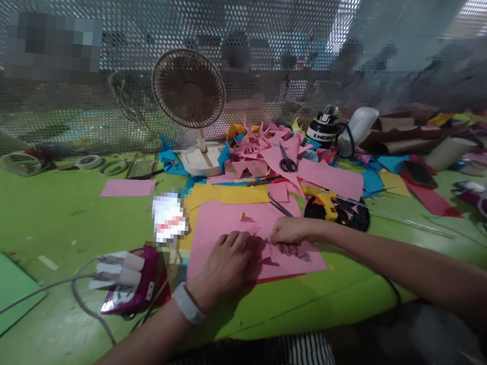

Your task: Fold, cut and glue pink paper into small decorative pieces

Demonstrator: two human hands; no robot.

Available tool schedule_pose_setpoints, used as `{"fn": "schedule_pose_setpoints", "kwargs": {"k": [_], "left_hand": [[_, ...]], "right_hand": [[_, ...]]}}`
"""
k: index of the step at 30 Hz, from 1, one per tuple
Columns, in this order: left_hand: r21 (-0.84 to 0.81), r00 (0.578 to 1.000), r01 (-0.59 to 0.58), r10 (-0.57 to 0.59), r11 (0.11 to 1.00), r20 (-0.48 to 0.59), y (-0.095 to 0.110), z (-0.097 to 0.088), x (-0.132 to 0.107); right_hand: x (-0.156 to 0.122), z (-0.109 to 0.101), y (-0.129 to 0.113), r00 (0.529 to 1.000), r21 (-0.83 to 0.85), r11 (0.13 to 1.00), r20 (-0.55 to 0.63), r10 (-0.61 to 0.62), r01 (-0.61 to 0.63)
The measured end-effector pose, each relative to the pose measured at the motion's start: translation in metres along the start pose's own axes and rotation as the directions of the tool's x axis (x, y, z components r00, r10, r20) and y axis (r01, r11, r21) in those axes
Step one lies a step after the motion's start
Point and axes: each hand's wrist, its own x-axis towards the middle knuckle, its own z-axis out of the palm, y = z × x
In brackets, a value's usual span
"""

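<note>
A large pink paper sheet [222, 220] lies on the green table [59, 216] in front of me. My left hand [227, 264] rests on the sheet's lower middle, fingers curled down and pressing the paper. My right hand [290, 233] sits on the sheet's right part, fingers closed in a pinch on a small pink paper piece [264, 233]. A small dark cut-out shape [246, 218] shows on the sheet above my left hand. A white band is on my left wrist.
A small desk fan [188, 91] stands at the back. Behind the sheet lie a heap of pink paper scraps [268, 145], scissors [287, 162], a yellow glue gun [325, 205], yellow paper [242, 195] and tape rolls [21, 162]. White plugs and a purple packet [131, 278] lie at left.
</note>
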Motion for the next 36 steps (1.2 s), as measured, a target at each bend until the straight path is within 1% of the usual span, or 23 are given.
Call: {"fn": "schedule_pose_setpoints", "kwargs": {"k": [6,11,17,20,23,24,25,26,28,30,31,32,34,36], "left_hand": [[0.013,1.000,0.001,-0.001,1.000,-0.027,0.000,0.003,-0.001],[0.034,0.999,0.005,-0.003,0.999,-0.040,0.000,0.005,-0.001],[0.023,0.999,0.006,-0.005,1.000,-0.033,0.000,0.005,-0.002],[-0.037,0.999,0.008,-0.010,0.999,-0.039,-0.003,-0.001,-0.001],[-0.219,0.999,0.024,-0.033,0.975,-0.036,-0.009,-0.008,0.005],[-0.295,0.998,0.040,-0.051,0.955,-0.030,-0.011,-0.009,0.008],[-0.361,0.993,0.090,-0.111,0.928,-0.037,-0.014,-0.010,0.011],[-0.394,0.980,0.163,-0.195,0.904,-0.042,-0.015,-0.009,0.015],[-0.388,0.938,0.325,-0.348,0.862,0.013,-0.018,-0.006,0.022],[-0.350,0.894,0.442,-0.437,0.826,0.098,-0.019,-0.001,0.030],[-0.329,0.883,0.467,-0.452,0.820,0.127,-0.020,0.000,0.034],[-0.311,0.881,0.474,-0.450,0.824,0.149,-0.021,0.002,0.037],[-0.294,0.891,0.453,-0.417,0.842,0.181,-0.023,0.004,0.043],[-0.294,0.890,0.450,-0.397,0.843,0.223,-0.027,0.004,0.047]], "right_hand": [[0.001,-0.005,0.005,0.999,0.042,0.998,-0.015,0.052,-0.052],[-0.002,0.001,0.008,0.998,0.065,0.997,-0.044,0.037,-0.034],[0.004,0.007,0.008,0.998,0.058,0.998,-0.058,0.025,-0.021],[0.005,0.007,0.005,0.997,0.078,0.997,-0.073,0.032,-0.026],[0.004,0.005,0.001,0.996,0.094,0.995,-0.082,0.026,-0.018],[0.004,0.004,0.000,0.997,0.096,0.995,-0.080,0.022,-0.014],[0.003,0.004,-0.001,0.997,0.096,0.995,-0.076,0.017,-0.010],[0.003,0.003,-0.001,0.997,0.096,0.995,-0.071,0.014,-0.007],[0.002,0.002,-0.001,0.998,0.097,0.995,-0.061,0.008,-0.002],[0.002,0.002,-0.001,0.999,0.100,0.995,-0.054,0.003,0.003],[0.002,0.002,-0.001,0.999,0.103,0.995,-0.052,0.001,0.004],[0.001,0.002,-0.001,0.999,0.106,0.994,-0.050,0.000,0.005],[0.001,0.002,-0.001,0.999,0.112,0.994,-0.044,0.002,0.003],[0.000,0.002,-0.001,0.999,0.116,0.993,-0.038,0.004,0.001]]}}
